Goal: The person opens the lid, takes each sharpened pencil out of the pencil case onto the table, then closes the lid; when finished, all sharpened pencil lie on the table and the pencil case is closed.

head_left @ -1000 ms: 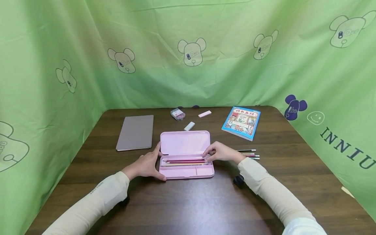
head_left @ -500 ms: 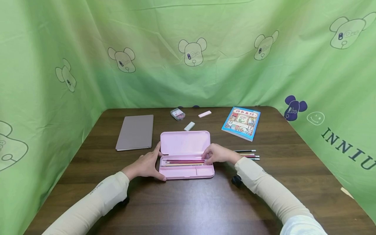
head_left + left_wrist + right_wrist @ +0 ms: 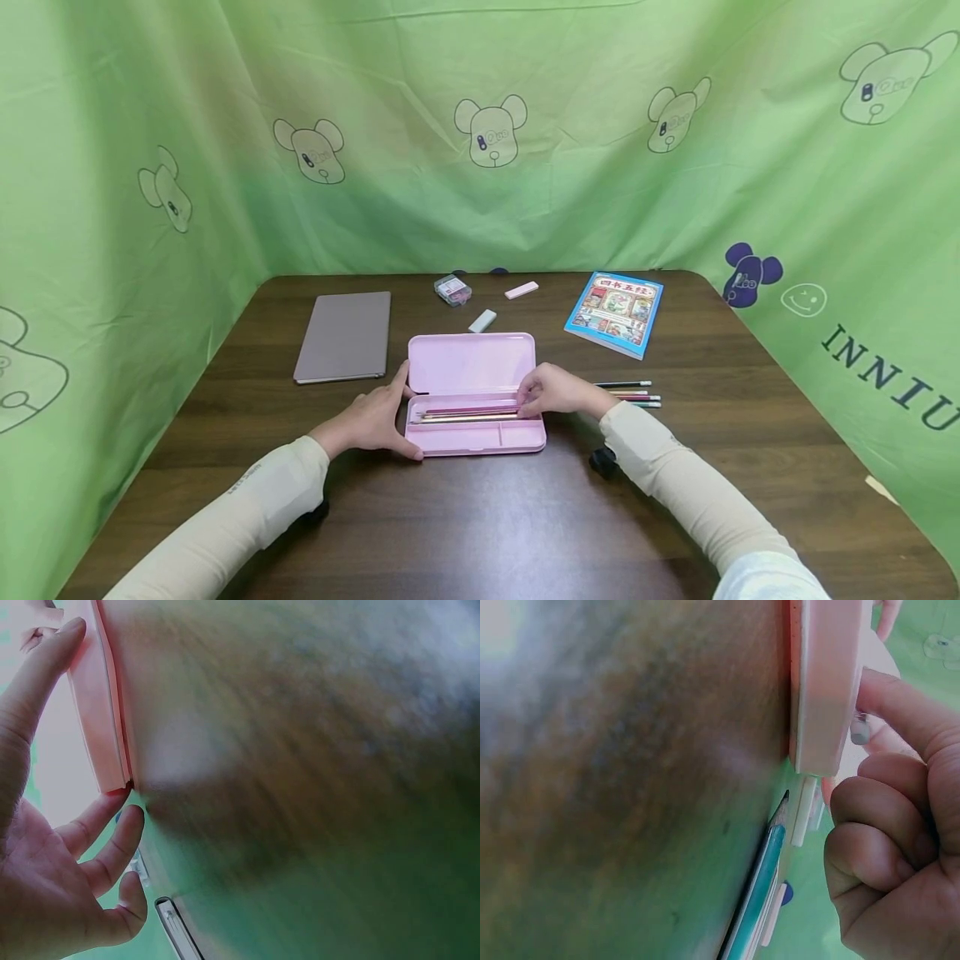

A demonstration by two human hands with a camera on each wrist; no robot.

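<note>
A pink pencil case [image 3: 453,438] lies open in the head view, its lid tilted back. Several pencils [image 3: 465,416] lie lengthwise in its rear compartment, while the front compartments hold nothing visible. My left hand [image 3: 371,421] holds the case's left end, thumb at the front wall and forefinger near the back corner. Above the right end, my right hand [image 3: 558,392] pinches a pencil between thumb and forefinger. Its pale eraser end [image 3: 860,732] sticks out under the thumb in the right wrist view, where the other fingers are curled. The fingertips are partly hidden inside the case.
Loose pencils [image 3: 637,397] lie right of the case, partly behind my right wrist. A grey tablet-like slab [image 3: 345,337] is at left, a blue-edged book [image 3: 617,312] at right. Behind the case are a white block [image 3: 482,322], a pink block [image 3: 521,290] and a clear box [image 3: 453,290].
My right hand has shifted slightly left over the case. The pencils inside lie closer together now. My left hand stays at the left end.
</note>
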